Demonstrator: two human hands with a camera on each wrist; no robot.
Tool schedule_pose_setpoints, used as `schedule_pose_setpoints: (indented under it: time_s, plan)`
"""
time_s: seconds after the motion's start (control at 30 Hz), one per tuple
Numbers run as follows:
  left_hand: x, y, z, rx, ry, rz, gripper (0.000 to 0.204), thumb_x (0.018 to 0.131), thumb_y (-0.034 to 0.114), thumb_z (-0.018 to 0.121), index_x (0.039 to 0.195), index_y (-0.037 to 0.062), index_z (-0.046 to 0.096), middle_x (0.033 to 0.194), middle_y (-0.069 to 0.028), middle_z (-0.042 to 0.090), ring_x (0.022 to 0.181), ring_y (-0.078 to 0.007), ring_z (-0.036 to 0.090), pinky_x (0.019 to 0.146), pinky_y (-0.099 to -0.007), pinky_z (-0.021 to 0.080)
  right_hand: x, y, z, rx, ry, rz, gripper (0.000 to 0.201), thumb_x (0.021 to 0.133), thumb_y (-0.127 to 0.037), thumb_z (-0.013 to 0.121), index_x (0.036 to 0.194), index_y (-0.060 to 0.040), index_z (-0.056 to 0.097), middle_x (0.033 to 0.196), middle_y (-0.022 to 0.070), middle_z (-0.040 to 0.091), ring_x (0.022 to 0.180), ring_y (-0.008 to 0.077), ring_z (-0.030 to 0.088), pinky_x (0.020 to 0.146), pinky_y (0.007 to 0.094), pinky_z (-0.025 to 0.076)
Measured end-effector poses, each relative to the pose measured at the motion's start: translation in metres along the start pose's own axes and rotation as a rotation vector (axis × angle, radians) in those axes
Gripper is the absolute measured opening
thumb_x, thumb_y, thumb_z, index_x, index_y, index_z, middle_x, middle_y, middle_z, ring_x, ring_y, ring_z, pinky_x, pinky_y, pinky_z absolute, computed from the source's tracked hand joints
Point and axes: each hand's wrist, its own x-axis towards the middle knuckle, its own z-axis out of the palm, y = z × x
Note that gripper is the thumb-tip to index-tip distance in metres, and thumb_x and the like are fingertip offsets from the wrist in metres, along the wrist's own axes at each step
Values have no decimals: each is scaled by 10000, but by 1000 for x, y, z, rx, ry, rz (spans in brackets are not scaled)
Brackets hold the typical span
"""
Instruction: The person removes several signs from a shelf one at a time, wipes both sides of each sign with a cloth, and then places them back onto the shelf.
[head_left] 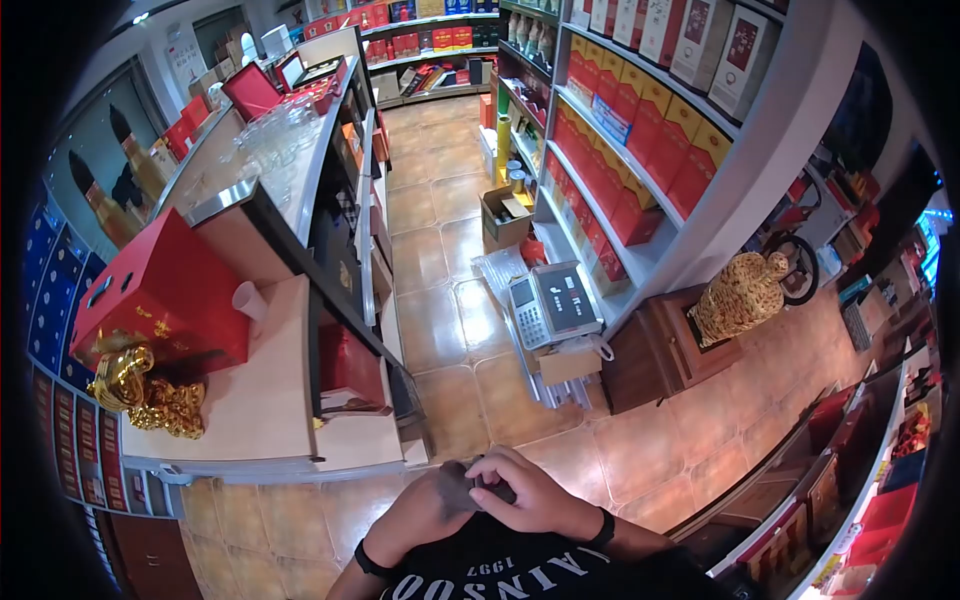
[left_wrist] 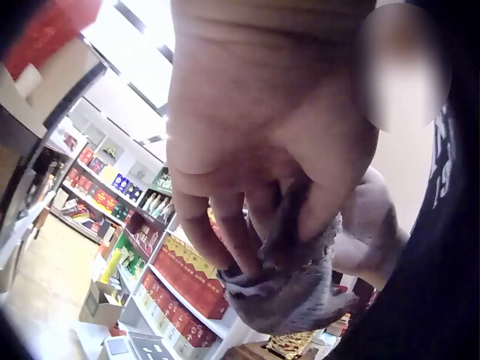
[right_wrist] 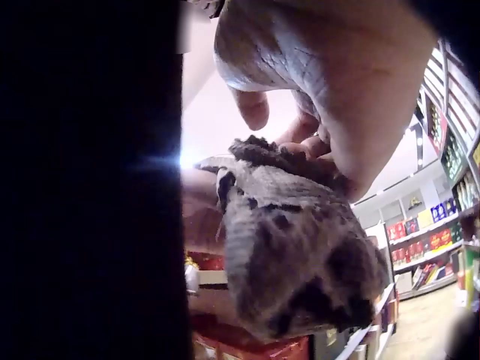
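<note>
A crumpled grey-brown cloth (head_left: 462,488) is held between both hands close to the dark shirt. In the left wrist view the left hand (left_wrist: 262,127) has its fingers curled into the cloth (left_wrist: 289,296), which hangs below them. The right hand (right_wrist: 337,82) pinches the cloth's upper edge in the right wrist view, where dark patches show on the bunched cloth (right_wrist: 300,247). In the head view the left hand (head_left: 425,510) is beside the right hand (head_left: 525,490), whose fingers bend over the cloth.
A counter (head_left: 270,400) with a red box (head_left: 170,300) and a golden figurine (head_left: 165,400) stands at left. Shelves of red boxes (head_left: 640,120) line the right. Ahead on the tiled floor are a payment terminal (head_left: 527,312) and an open carton (head_left: 505,222); a wooden cabinet (head_left: 650,360) stands beside.
</note>
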Motion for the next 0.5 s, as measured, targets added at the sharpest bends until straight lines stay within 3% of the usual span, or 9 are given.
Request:
schedule_pose_setpoints:
  time_s: [0.1,0.3,0.5]
  plan:
    - [37,19,10,32,28,54,228,840,112,755,1050,52,688,1044,-170,685,984,-396,660,828,-475,535,-17,15,-26,39,85,14,226,962,-85,730,1166,-36,643,1013,75,578,895,173,585,809,297,510]
    - [79,23,14,81,10,131,235,835,112,751,1056,56,691,1036,-176,690,977,-404,661,827,-482,548,-19,36,-70,-131,83,53,270,938,-128,787,1163,-34,673,1122,117,656,960,218,694,863,322,563]
    - [119,-8,8,165,-45,93,199,843,109,732,1035,57,719,988,-170,698,930,-402,675,818,-487,553,2,55,-102,-105,118,126,251,910,-133,814,1096,-17,694,1013,116,691,923,247,703,828,342,564]
